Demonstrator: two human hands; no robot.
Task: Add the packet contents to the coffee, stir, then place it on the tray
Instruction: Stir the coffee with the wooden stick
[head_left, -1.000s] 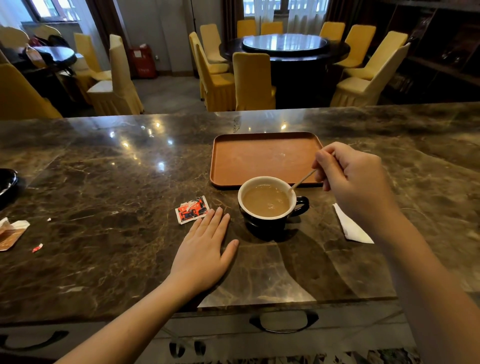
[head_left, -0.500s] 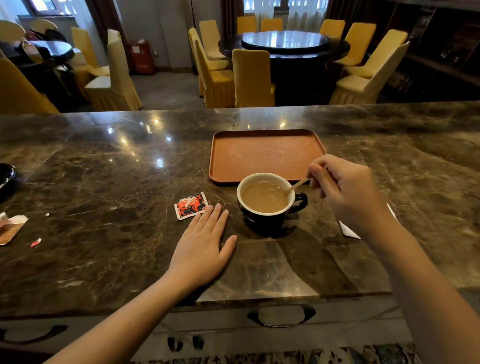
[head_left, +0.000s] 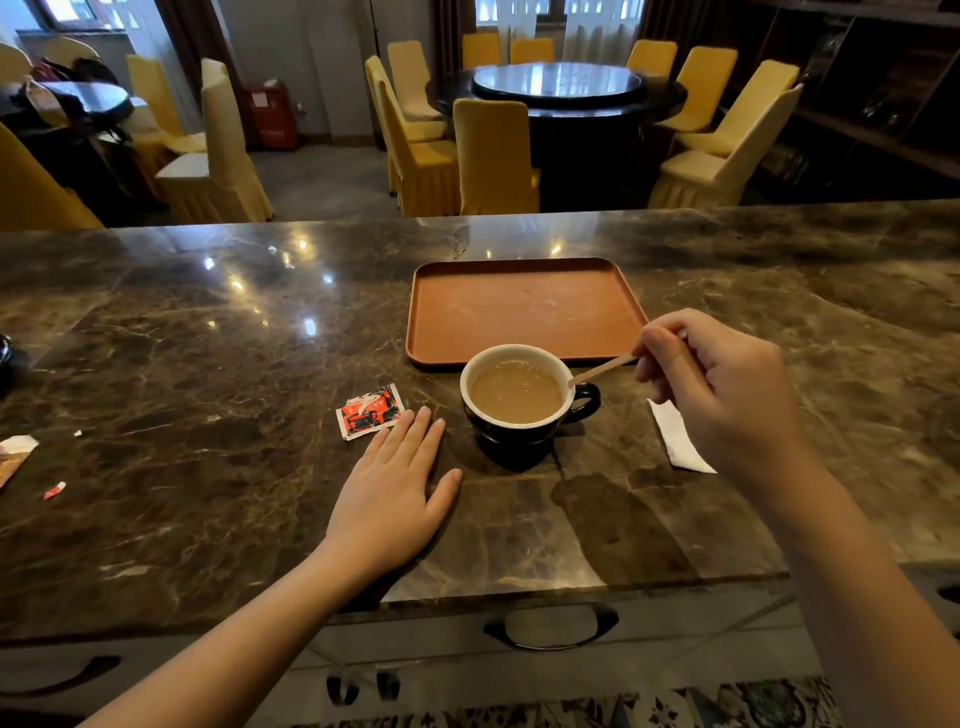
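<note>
**Stirring the cup, tray waiting**

My right hand (head_left: 722, 395) pinches the wooden stirrer (head_left: 602, 370) by its top end, fingers curled in tight around it, and the lower end dips over the cup's rim on the handle side. The coffee cup (head_left: 524, 400) sits on the marble counter (head_left: 208, 467) toward my near edge, just in front of the tray's near rim, and the liquid looks an even milky tan. My left hand (head_left: 395, 493) lies flat and spread on the stone beside the cup, holding nothing, fingertips almost at the torn red packet (head_left: 370, 410).

To stir well here I'd keep the circles small and slow, since the coffee is fairly high in the cup. I'd bring the left hand onto the cup to steady it. The orange tray (head_left: 524, 312) is bare and close, so the move after should be a short lift by the handle. A white paper wrapper (head_left: 678, 439) lies under my right wrist; I'd lay the stirrer there.
</note>
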